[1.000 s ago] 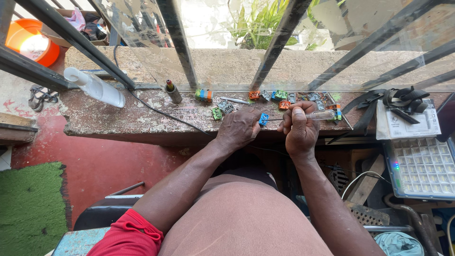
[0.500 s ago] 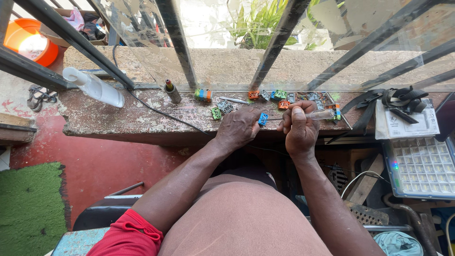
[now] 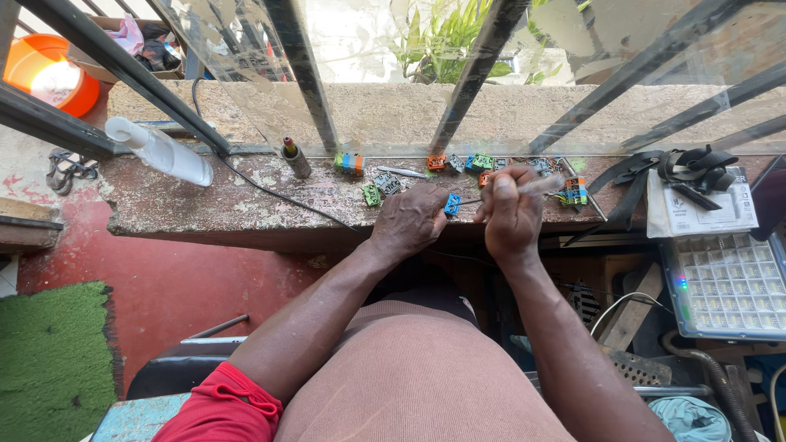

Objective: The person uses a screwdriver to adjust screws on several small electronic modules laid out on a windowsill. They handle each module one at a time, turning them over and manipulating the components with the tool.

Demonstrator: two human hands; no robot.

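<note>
My left hand point(image 3: 412, 218) rests at the front of a worn concrete ledge point(image 3: 205, 205) and pinches a small blue plastic connector point(image 3: 452, 204). My right hand point(image 3: 509, 214) is closed around a thin clear-handled tool point(image 3: 536, 187) whose tip points left at the blue connector. Several small green, grey, orange and blue connectors point(image 3: 483, 164) lie scattered on the ledge just beyond both hands.
A white plastic bottle point(image 3: 160, 151) lies at the ledge's left, a small dark bottle point(image 3: 294, 157) and a black cable point(image 3: 262, 187) beside it. Metal window bars point(image 3: 307, 78) rise behind. Black straps point(image 3: 679, 168), a white booklet point(image 3: 700, 209) and an LED panel point(image 3: 725, 282) sit right.
Both hands stay at the same spot on the ledge. The right hand has shifted the tool slightly against the blue connector.
</note>
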